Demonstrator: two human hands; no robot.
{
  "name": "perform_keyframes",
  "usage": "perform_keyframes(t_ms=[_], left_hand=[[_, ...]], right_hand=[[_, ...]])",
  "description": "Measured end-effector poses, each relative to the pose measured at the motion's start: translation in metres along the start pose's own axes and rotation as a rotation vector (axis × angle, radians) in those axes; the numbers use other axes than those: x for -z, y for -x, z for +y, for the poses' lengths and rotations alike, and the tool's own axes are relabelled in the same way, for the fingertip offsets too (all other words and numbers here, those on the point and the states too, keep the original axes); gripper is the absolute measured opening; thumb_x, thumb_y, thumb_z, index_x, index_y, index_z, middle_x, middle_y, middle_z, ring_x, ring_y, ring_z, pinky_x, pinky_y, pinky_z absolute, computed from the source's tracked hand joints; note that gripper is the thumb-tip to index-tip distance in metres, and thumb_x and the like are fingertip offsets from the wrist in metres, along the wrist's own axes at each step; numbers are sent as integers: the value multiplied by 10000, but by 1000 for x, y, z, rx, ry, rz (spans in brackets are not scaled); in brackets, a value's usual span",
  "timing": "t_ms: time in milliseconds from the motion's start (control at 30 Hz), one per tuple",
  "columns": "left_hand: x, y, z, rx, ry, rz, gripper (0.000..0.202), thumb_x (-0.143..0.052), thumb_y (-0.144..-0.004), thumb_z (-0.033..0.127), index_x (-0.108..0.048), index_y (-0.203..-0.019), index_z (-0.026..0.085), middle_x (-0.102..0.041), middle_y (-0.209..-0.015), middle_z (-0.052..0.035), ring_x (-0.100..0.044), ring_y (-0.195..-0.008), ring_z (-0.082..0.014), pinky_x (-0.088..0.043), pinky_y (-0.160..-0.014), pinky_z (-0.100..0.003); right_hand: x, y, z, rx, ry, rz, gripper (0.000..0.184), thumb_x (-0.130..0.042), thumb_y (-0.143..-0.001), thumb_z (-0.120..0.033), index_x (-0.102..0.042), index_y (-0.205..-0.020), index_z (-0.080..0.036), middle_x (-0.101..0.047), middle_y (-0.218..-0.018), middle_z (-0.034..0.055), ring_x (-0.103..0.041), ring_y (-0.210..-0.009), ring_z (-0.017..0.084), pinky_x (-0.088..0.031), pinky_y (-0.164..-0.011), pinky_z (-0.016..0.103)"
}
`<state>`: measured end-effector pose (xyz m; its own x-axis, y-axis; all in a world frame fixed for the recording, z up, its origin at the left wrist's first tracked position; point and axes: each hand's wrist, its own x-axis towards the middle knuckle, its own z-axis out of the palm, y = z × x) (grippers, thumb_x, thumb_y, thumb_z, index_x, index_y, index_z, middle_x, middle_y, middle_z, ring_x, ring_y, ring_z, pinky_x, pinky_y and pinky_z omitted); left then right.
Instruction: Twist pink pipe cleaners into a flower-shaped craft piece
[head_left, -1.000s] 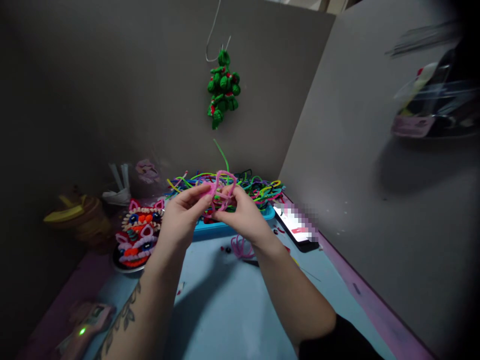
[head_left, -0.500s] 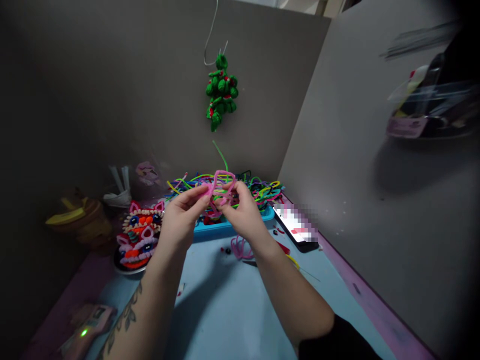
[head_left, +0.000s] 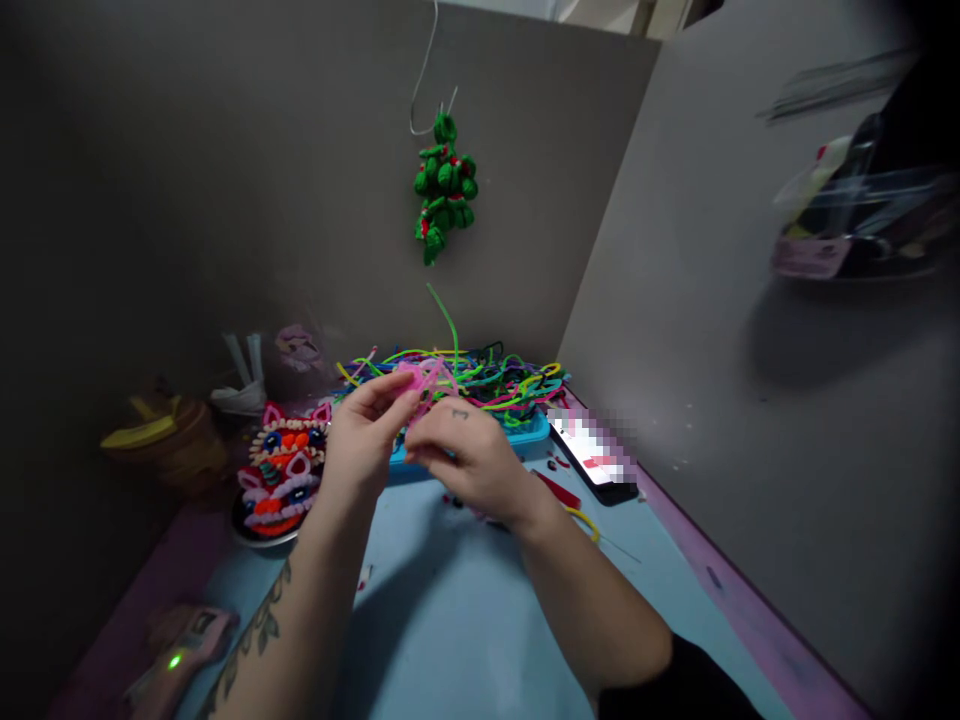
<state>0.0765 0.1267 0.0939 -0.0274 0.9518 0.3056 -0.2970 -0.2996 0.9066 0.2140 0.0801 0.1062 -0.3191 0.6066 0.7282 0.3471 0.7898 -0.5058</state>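
Pinched between thumb and forefinger of my left hand (head_left: 366, 430) is a looped pink pipe cleaner (head_left: 429, 376), held above the front of a blue tray (head_left: 529, 435). My right hand (head_left: 469, 455) is turned back-up and closed, right against the pink loops and covering their lower part. Its fingertips are curled together below the piece; what they grip is hidden. Tangled pipe cleaners (head_left: 510, 375) of many colours fill the tray behind both hands, with one green stem (head_left: 444, 310) sticking up.
Left of the hands, a round dish (head_left: 259, 540) bears two fuzzy animal-face pieces (head_left: 281, 490). A phone (head_left: 592, 460) lies at the right, near red-handled scissors (head_left: 555, 490) and yellow wire. A pink device (head_left: 180, 650) with a green light sits front left. Green fuzzy pieces (head_left: 446, 185) hang on the back panel.
My right hand has rolled over and dropped slightly, now covering part of the pink loops it was pinching. The pink piece looks more folded. My left hand has barely moved.
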Motion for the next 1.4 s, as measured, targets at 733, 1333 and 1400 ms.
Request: perform_keyframes(t_ms=[733, 1333, 1400], left_hand=[[-6, 11, 4, -47, -75, -113, 234, -849, -667, 263, -780, -882, 205, -773, -837, -32, -690, -745, -135, -560, -707, -240], [-4, 13, 3, -149, -244, -141, 166, -799, -702, 225, -788, -866, 201, -782, -843, -38, -705, -748, -149, -579, -699, -251], [-4, 14, 3, -169, -249, -152, 149, -789, -713, 217, -788, -861, 205, -783, -839, -33, -706, -745, -146, -578, -699, -246]], right_hand=[[15, 0, 10, -139, 307, 418, 75, -690, -837, -186, -701, -788, -242, -632, -872, 37, -592, -884, 210, -476, -827, 386], [8, 0, 19, -302, 108, 346, 123, -595, -862, -244, -635, -749, -213, -593, -964, 56, -577, -979, 226, -455, -911, 417], [8, 1, 19, -340, 78, 342, 144, -600, -855, -280, -632, -733, -210, -573, -990, 62, -563, -1010, 234, -437, -949, 431]])
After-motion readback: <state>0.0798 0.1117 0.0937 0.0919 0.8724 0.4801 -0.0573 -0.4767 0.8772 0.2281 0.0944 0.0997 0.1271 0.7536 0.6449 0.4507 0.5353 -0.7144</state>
